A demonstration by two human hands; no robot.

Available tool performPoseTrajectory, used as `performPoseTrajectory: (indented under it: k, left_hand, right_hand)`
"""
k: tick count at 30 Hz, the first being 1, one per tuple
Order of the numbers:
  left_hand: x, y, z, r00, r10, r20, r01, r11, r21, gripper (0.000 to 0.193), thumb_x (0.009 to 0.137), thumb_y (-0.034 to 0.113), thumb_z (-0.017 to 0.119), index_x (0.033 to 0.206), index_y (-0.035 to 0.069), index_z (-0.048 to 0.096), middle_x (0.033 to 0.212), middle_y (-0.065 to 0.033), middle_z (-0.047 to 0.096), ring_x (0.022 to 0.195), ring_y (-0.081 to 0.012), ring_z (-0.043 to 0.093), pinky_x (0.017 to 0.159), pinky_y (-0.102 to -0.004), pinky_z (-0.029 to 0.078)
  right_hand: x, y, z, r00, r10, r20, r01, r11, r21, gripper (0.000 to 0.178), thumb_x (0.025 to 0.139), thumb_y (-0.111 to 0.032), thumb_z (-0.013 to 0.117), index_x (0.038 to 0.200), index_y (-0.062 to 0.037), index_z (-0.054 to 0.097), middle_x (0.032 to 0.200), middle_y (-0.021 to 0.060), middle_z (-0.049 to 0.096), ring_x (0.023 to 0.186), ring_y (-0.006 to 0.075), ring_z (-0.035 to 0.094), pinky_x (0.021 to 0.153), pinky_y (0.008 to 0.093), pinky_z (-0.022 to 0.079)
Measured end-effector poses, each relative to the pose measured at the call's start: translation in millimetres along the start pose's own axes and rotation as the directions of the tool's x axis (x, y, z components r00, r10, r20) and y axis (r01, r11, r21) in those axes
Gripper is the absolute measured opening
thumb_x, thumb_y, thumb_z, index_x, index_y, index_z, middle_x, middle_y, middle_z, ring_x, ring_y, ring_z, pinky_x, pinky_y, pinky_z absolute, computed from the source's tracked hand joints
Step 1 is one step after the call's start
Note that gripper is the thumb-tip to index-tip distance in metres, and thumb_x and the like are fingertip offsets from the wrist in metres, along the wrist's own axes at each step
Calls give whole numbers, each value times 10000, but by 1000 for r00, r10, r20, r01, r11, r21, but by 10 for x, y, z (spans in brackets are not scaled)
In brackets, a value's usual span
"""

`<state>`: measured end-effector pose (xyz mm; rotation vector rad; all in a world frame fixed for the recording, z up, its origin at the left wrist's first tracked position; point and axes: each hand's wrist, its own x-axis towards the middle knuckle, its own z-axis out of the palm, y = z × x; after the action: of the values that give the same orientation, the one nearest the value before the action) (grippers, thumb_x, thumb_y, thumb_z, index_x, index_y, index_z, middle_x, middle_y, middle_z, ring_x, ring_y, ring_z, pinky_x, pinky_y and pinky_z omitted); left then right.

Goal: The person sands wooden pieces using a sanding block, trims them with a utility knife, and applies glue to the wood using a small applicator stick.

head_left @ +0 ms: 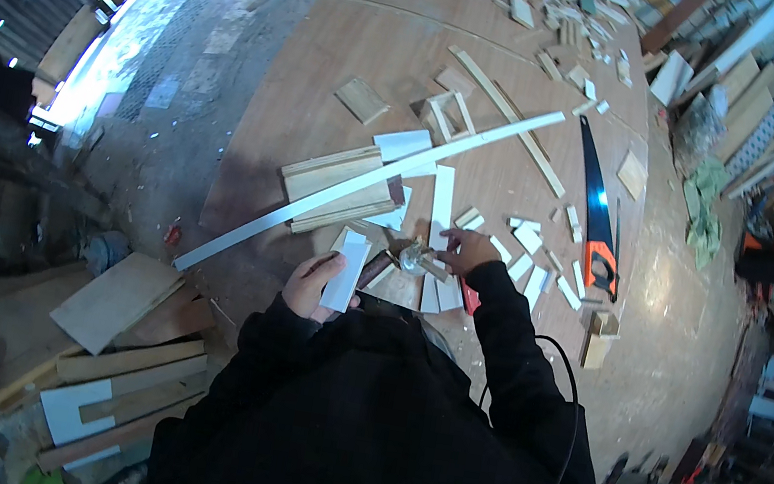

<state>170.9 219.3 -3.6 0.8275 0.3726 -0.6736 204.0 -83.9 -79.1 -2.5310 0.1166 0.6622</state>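
Observation:
My left hand (304,284) is closed round a short white-faced board (345,274), held upright near the table's front edge. Over the table, my right hand (468,255) has its fingers bent in a pinch, and what is between them is too small to make out. Just left of those fingers lies a clear, shiny plastic bag or cup (413,258); its contents are unclear. Beside it is a dark brown bar or handle (379,268). A white strip (442,200) lies beyond the right hand, and a red object (470,299) shows partly under the right forearm.
A long white strip (377,177) crosses stacked boards (335,183) and overhangs the table's left edge. To the right lies a handsaw (597,209) with an orange-black handle. Several offcuts (527,236) are scattered about. Boards (116,301) lean at lower left; a black cable (574,403) runs past my right arm.

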Motion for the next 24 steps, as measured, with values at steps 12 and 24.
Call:
performPoseTrajectory:
  k: [12,24]
  left_hand:
    - [-182,-439,197,989,143,-33,-147,960,-240,294,986,335,489,894,58,517,655,-32,413,599,-162,439,596,-328,370]
    - [-351,-1211,247,898,290,-331,-403,844,-354,296,978,325,493,904,42,535,643,-87,520,562,-189,505,542,-316,401]
  right_hand:
    - [200,53,-32,929,-357,102,371,898,-236,280,805,-386,692,990,-177,719,850,58,708,812,260,679,726,389,543]
    - [249,185,-43,848,-529,28,528,842,-112,209,805,-292,655,922,-122,615,743,110,667,733,321,665,641,448,523]
